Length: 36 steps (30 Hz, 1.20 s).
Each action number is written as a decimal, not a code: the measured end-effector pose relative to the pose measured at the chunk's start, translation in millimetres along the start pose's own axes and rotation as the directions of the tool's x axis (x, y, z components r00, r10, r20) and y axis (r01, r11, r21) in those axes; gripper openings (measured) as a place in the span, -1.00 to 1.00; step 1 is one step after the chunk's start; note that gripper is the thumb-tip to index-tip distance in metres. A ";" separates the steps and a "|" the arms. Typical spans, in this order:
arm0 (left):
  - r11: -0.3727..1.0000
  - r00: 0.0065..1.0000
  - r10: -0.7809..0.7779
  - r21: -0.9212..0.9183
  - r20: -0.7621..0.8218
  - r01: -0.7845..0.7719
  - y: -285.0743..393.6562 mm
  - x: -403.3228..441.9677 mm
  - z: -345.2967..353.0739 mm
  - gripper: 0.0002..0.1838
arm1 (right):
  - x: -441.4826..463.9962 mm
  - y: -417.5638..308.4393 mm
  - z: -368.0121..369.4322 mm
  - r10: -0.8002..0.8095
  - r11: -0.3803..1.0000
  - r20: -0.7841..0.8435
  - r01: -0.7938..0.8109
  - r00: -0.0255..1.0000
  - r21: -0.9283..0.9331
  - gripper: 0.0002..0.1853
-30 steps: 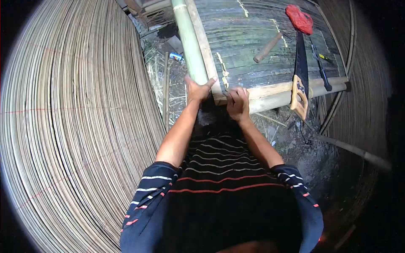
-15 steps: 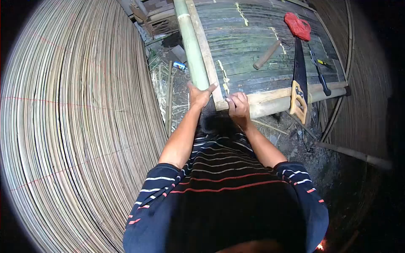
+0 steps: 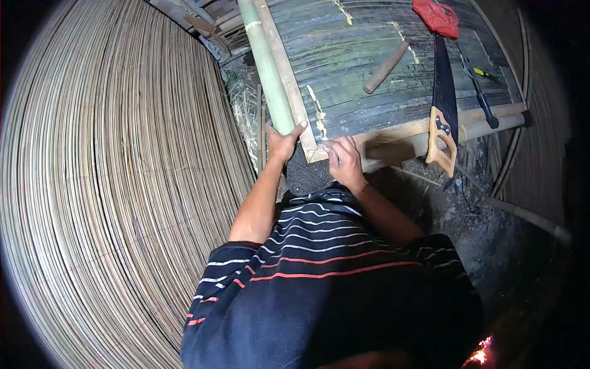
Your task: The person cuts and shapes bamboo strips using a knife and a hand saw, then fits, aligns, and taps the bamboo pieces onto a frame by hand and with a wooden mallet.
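Note:
My left hand (image 3: 284,142) is wrapped round the near end of a thick green bamboo pole (image 3: 270,74), its thumb against a pale wooden strip (image 3: 284,55). The strip edges a panel of dark split-bamboo slats (image 3: 350,67). At the panel's near corner my right hand (image 3: 345,161) is closed in a pinch, thumb and forefinger together over the front wooden strip (image 3: 402,128). Whatever small thing those fingers hold is too hidden to name. A yellowish binding strip (image 3: 318,111) runs across the slats just beyond them.
On the panel lie a hammer (image 3: 387,67) with a wooden handle, a handsaw (image 3: 442,138), a red plastic bag (image 3: 436,18), a black-handled tool (image 3: 482,98) and a yellow cutter (image 3: 484,74). Bundled thin canes (image 3: 123,184) stand at left. Embers (image 3: 480,353) glow at lower right.
The view has shifted a little, with more light on the panel. My right hand stays at the corner, its fingers slightly repositioned. My left hand keeps its hold on the pole.

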<state>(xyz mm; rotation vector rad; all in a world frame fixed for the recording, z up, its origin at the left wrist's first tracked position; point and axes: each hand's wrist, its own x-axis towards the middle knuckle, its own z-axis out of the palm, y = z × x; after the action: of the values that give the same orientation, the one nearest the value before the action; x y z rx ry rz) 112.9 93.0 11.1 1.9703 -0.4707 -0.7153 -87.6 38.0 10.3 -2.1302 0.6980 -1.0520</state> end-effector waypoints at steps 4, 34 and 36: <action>0.992 1.000 -0.023 0.124 -0.001 0.023 6.1 -2.3 -0.6 0.30 | 2.5 -5.1 -3.3 -0.024 1.000 -0.020 0.024 1.000 0.015 -0.82; 0.901 0.848 0.305 0.156 0.434 -0.404 -63.9 59.4 8.6 0.12 | -16.1 -73.2 77.6 0.445 0.741 -0.332 -0.550 0.832 -0.386 -0.52; 0.669 0.818 0.392 0.480 0.421 -0.567 -127.7 83.4 36.8 0.11 | -32.6 -49.2 86.7 0.417 0.759 -0.428 -0.566 0.802 -0.320 -0.54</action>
<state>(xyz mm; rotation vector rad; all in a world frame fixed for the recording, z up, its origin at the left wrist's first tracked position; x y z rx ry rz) 155.7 80.0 -139.3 2.1471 -1.5008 -0.5308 -24.9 119.8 -8.9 -1.9307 1.7108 -1.0178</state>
